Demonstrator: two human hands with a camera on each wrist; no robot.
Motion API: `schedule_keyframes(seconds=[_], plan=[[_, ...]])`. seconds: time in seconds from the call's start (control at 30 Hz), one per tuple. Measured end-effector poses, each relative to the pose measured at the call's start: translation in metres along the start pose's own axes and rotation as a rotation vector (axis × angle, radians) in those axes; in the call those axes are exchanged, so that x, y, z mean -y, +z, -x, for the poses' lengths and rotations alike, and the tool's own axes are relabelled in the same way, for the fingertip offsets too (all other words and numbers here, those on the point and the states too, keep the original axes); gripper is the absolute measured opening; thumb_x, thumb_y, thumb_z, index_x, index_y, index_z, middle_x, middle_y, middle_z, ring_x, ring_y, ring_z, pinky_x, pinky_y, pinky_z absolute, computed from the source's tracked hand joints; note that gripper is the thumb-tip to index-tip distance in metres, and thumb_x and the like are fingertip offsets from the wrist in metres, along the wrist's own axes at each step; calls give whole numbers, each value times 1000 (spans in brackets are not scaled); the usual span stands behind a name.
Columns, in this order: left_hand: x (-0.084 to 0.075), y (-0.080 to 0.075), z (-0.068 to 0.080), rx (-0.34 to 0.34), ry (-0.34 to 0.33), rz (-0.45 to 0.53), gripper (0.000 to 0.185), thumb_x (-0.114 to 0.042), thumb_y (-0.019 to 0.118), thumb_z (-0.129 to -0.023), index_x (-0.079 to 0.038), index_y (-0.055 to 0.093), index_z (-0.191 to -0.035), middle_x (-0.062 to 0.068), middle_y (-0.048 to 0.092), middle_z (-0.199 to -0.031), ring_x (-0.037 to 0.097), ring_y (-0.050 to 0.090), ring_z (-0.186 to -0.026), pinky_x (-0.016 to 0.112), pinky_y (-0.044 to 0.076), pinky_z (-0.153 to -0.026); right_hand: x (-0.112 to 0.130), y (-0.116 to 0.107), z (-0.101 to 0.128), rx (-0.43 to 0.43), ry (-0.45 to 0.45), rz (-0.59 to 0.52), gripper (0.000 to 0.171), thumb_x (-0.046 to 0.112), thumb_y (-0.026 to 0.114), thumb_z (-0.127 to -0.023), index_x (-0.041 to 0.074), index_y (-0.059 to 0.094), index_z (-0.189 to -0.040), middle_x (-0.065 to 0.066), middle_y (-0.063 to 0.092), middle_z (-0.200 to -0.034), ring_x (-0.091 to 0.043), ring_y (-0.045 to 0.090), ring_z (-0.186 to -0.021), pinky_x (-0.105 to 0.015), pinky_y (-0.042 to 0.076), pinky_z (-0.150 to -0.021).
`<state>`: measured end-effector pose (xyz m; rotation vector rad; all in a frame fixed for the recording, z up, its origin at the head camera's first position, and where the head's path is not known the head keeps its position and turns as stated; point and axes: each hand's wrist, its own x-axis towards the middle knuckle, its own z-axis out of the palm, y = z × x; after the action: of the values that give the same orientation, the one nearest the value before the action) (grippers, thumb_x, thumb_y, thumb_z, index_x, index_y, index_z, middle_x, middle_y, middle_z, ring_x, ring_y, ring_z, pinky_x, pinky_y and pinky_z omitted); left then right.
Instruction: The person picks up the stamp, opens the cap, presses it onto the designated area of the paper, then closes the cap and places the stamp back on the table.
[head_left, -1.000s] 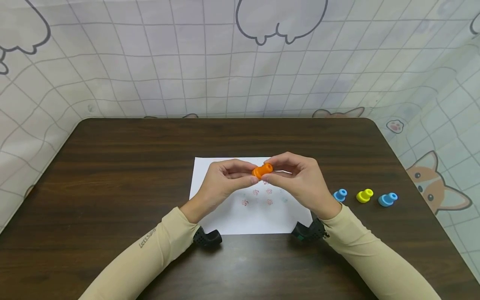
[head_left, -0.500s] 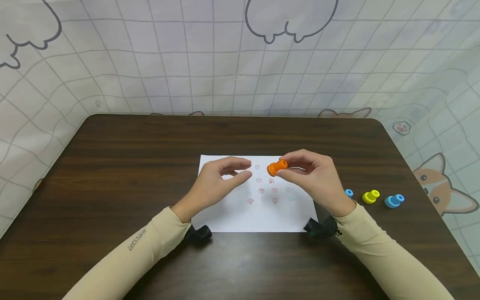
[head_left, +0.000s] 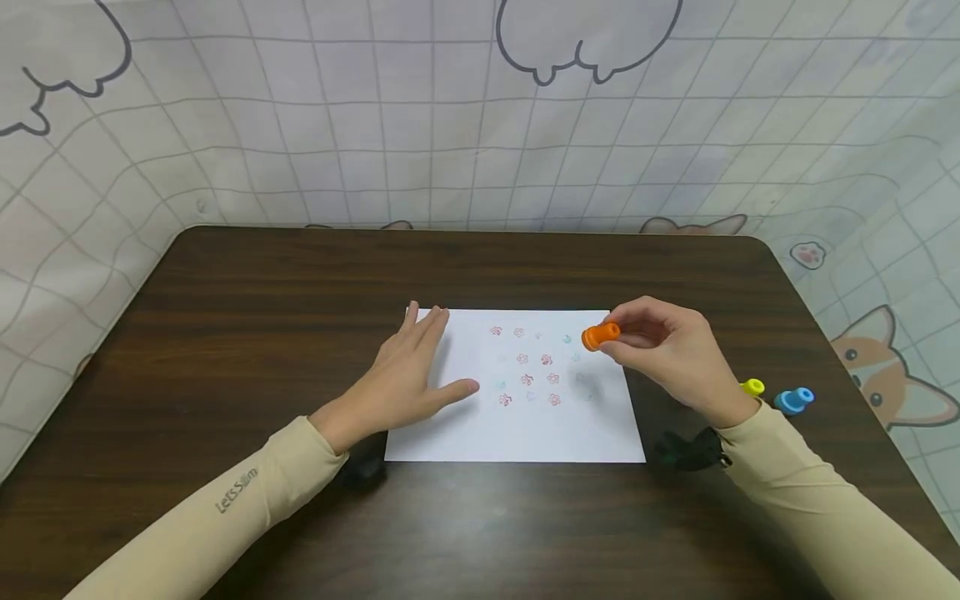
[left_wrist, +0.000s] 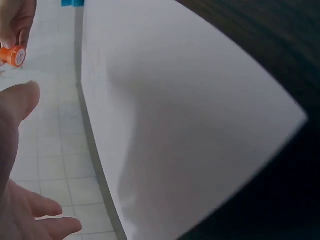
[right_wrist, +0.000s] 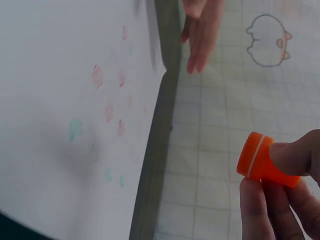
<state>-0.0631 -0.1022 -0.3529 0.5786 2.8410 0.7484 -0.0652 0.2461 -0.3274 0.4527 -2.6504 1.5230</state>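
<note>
My right hand [head_left: 675, 358] pinches an orange self-inking stamp [head_left: 598, 337] between thumb and fingers, above the right side of a white sheet of paper [head_left: 465, 433]. In the right wrist view the stamp [right_wrist: 256, 159] lies on its side in the grip, thumb on top. Its round patterned face shows in the left wrist view. My left hand [head_left: 401, 379] holds nothing; its fingers are extended and the thumb spread, over the paper's left edge. Rows of small red and faint green stamped prints [head_left: 527, 379] mark the sheet.
To the right of the paper, a yellow stamp [head_left: 752, 387] and a blue stamp [head_left: 795, 401] stand on the dark wooden table [head_left: 262, 317]. The right forearm partly covers the yellow one. A patterned white curtain [head_left: 450, 108] hangs behind the table.
Both hands were at the orange stamp; the left let go and moved left, its fingers spreading. My right hand carried the stamp rightward, and its arm now hides one blue stamp.
</note>
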Motion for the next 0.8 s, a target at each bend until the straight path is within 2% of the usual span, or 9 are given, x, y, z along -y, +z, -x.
schedule_keyframes(seconds=[0.2, 0.53, 0.63, 0.8], plan=[[6, 1, 6, 94, 11, -78, 114, -64, 71, -89, 3, 17, -163, 22, 11, -174, 44, 0, -163, 62, 16, -131, -12, -12, 2, 9, 37, 72, 25, 12, 83, -87, 8, 72, -109, -13, 72, -112, 6, 73, -89, -12, 59, -80], [15, -2, 13, 258, 0, -178, 126, -70, 75, -82, 8, 16, -162, 26, 11, -173, 41, 12, -163, 55, 21, -132, -25, -32, 7, 58, 99, 232, 26, 21, 84, -88, 11, 72, -108, -12, 77, -109, 10, 70, -84, -7, 57, -76], [16, -4, 14, 284, -12, -189, 129, -69, 77, -80, 9, 16, -161, 26, 10, -173, 42, 12, -163, 55, 21, -132, -30, -37, 7, 85, 99, 274, 25, 20, 84, -88, 12, 72, -108, -12, 77, -108, 10, 70, -84, -7, 56, -76], [19, -6, 15, 292, -28, -187, 129, -68, 79, -79, 10, 16, -161, 26, 9, -173, 42, 11, -163, 54, 21, -132, -36, -43, 7, 130, 92, 332, 22, 19, 84, -88, 14, 73, -107, -9, 79, -105, 7, 71, -83, -8, 55, -76]])
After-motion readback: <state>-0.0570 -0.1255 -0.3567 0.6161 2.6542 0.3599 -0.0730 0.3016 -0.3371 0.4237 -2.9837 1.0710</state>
